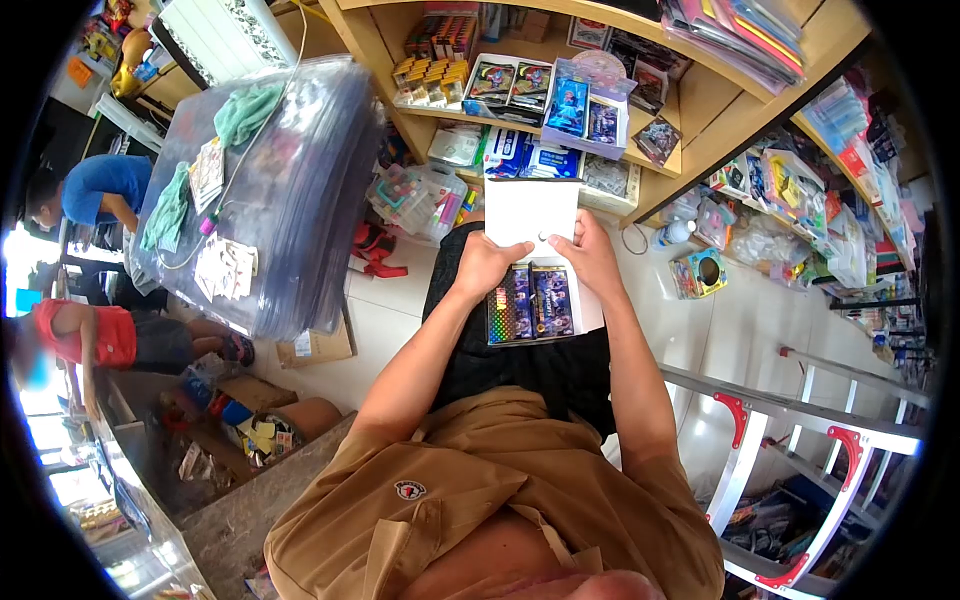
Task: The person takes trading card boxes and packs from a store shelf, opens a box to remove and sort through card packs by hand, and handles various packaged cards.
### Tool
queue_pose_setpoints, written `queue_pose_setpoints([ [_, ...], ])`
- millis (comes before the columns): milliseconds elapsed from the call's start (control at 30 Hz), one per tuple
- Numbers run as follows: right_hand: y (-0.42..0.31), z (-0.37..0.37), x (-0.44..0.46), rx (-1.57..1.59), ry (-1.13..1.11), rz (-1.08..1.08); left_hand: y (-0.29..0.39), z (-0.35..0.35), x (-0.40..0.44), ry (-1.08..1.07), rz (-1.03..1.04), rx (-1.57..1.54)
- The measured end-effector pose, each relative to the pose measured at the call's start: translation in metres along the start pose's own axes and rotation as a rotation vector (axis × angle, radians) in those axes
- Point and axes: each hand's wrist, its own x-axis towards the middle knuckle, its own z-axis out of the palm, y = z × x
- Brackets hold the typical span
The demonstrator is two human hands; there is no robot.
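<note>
Card box (pixel 590 314), lid raised, is held in front of the person, above the dark-clothed lap (pixel 455 345). It lies between the two hands, its packs (pixel 552 302) just nearer the body than the thumbs. Left hand (pixel 488 264): gripping the left side, thumb laid on the white inner face of the lid (pixel 531 208). Right hand (pixel 592 252): gripping the right side, thumb likewise on the white face; fingers of both mostly hidden beneath. Packs sit inside in side-by-side stacks. Beyond the lid: wooden shelf (pixel 660 166) with further boxes.
</note>
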Motion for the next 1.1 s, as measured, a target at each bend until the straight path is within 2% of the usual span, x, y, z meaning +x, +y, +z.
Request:
queue_pose_setpoints([
  [233,-0.006,0.006,0.003,-0.094,0.062,0.025,-0.002,-0.001,0.000,-0.010,0.022,-0.020],
  [500,-0.019,0.020,-0.002,-0.335,0.186,-0.126,0.003,-0.002,0.001,0.019,0.105,-0.011],
  [633,-0.011,0.026,-0.002,-0.354,0.243,-0.102,0.007,0.000,-0.003,0.045,0.084,0.078],
  [700,-0.012,0.029,0.000,-0.458,0.284,-0.097,0.009,0.001,-0.004,0.048,0.092,0.129],
  [800,-0.022,0.026,-0.006,-0.324,0.210,-0.081,0.008,0.000,-0.005,0.064,0.090,0.078],
  [1100,-0.021,0.020,-0.005,-0.362,0.195,-0.041,0.004,0.001,-0.004,0.053,0.100,0.028],
])
